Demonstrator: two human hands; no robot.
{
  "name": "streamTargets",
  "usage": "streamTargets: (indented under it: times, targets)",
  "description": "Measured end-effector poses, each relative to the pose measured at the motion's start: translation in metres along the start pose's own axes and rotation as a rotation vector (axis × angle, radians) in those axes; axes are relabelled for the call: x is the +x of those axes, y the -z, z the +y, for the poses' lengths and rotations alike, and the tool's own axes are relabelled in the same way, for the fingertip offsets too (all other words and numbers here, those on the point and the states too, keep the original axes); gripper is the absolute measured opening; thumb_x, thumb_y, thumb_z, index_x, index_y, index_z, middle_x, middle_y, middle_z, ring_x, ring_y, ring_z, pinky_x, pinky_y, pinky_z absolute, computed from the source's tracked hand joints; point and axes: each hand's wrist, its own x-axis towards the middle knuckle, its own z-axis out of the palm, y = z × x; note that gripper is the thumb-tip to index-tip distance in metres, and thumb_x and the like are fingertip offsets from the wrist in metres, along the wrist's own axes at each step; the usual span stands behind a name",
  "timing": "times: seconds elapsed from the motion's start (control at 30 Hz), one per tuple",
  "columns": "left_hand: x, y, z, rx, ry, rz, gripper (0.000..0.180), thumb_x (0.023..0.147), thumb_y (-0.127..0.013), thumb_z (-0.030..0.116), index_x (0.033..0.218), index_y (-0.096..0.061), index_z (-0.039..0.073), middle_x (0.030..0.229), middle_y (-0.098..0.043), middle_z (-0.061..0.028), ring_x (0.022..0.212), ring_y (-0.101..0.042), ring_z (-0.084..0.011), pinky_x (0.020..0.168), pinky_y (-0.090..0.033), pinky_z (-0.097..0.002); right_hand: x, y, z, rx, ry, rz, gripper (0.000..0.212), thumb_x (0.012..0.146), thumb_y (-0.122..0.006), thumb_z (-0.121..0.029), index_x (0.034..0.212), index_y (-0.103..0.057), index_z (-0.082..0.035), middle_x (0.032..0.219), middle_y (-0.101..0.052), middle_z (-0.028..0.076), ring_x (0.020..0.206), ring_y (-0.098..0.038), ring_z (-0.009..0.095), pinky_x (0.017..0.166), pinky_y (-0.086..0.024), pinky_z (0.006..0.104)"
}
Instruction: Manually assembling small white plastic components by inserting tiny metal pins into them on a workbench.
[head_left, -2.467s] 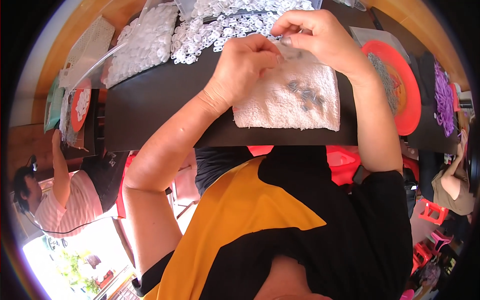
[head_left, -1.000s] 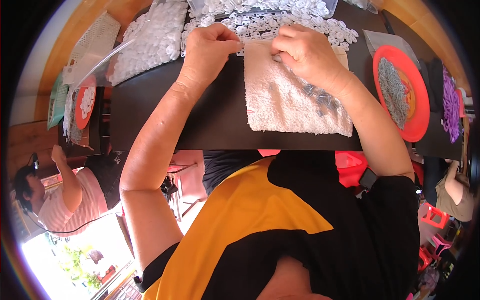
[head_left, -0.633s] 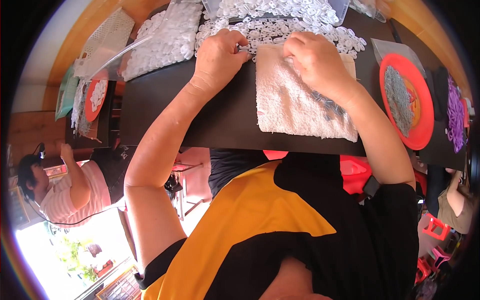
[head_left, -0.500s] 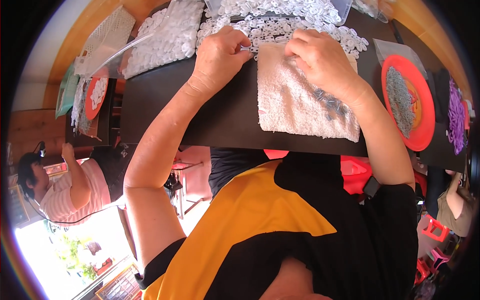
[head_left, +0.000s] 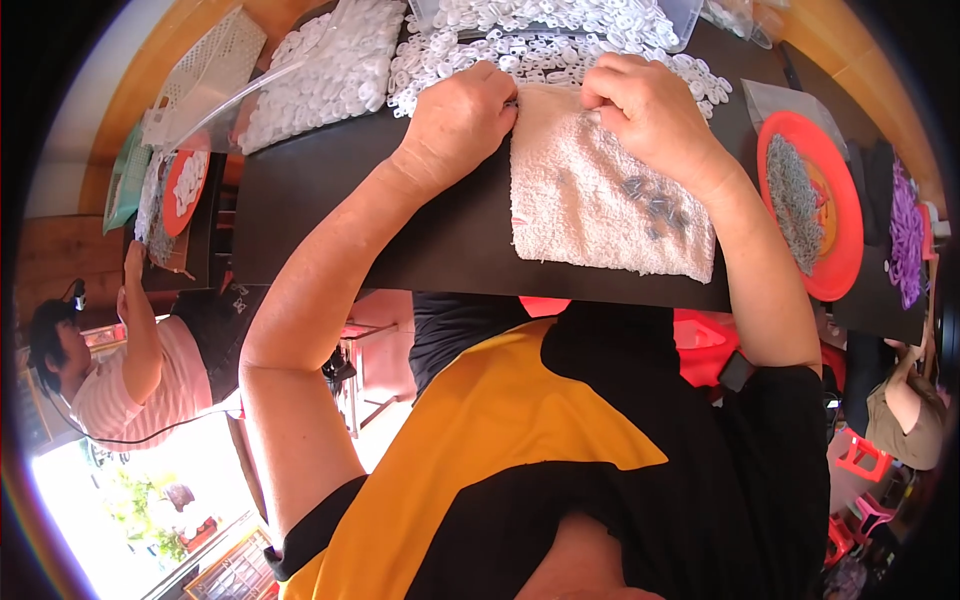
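My left hand (head_left: 463, 122) is closed in a pinch beside the upper left corner of a pale towel (head_left: 560, 225). A tiny dark bit shows at its fingertips, too small to name. Over the towel's upper right part, my right hand (head_left: 655, 112) has its fingers curled together; whatever they hold is hidden. Small dark grey pins (head_left: 660, 210) lie loose on the towel, below the right wrist. Just past both hands spreads a heap of small white plastic pieces (head_left: 545, 58), oval with holes.
A clear bag of white pieces (head_left: 320, 85) lies at the far left, a clear bin (head_left: 690, 20) at the back. To the right are a red plate (head_left: 848, 225) of grey pins and a purple bundle (head_left: 908, 235). A co-worker (head_left: 140, 360) sits at left, another person (head_left: 905, 410) at far right.
My left hand has moved slightly right and down, its fingertips now at the towel's corner; the white piece seen there is out of sight. The co-worker at left has reached an arm toward their table.
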Motion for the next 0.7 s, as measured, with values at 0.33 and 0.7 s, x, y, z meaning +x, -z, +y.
streamTargets:
  times: [0.33, 0.7]
  targets:
    - [0.006, 0.023, 0.009, -0.787, 0.668, -0.015, 0.013, 0.084, -0.06, 0.011, 0.085, -0.066, -0.001, 0.068, -0.061, -0.0044, 0.055, -0.054, -0.0108, 0.047, -0.042, -0.0261, -0.003, 0.009, -0.005, 0.282, -0.071, 0.025, 0.008, 0.083, -0.056, -0.006, 0.09, -0.057, -0.003, 0.077, -0.059, 0.011, 0.071, -0.059, 0.027, 0.065, -0.045, 0.0356]
    - [0.026, 0.017, 0.066, -1.495, 0.75, 0.106, 0.013, 0.087, -0.064, 0.008, 0.089, -0.064, -0.005, 0.077, -0.065, -0.0127, 0.059, -0.06, -0.0157, 0.045, -0.045, -0.0272, 0.002, 0.018, -0.017, 0.389, -0.102, 0.147, 0.009, 0.086, -0.058, -0.008, 0.091, -0.058, -0.001, 0.076, -0.061, 0.011, 0.07, -0.058, 0.022, 0.065, -0.046, 0.0317]
